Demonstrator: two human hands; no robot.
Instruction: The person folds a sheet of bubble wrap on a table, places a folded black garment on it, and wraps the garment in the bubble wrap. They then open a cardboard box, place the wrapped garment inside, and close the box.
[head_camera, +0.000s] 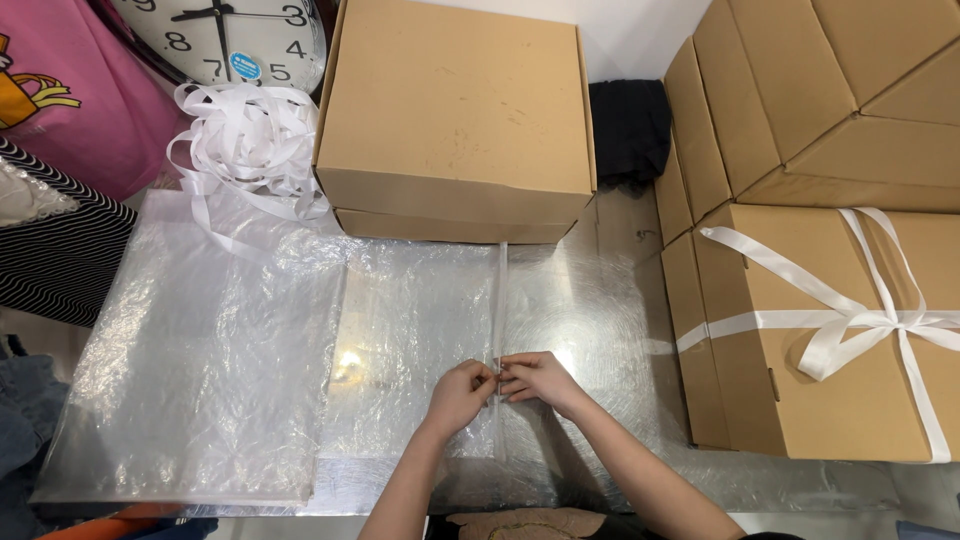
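A clear plastic sheet (420, 320) lies spread over a shiny work surface. A narrow see-through strip (501, 290) runs across it from the cardboard box (455, 110) at the back toward me. My left hand (462, 395) and my right hand (535, 380) meet at the strip's near part, fingertips pinching it from both sides. Both wrists rest low over the sheet.
A pile of clear bags (200, 350) lies at the left. Loose white ribbon (245, 145) is heaped beside a wall clock (230, 40). At the right stand stacked cardboard boxes (840, 90), one box tied with white ribbon (840, 330). Clothes (60, 110) lie at far left.
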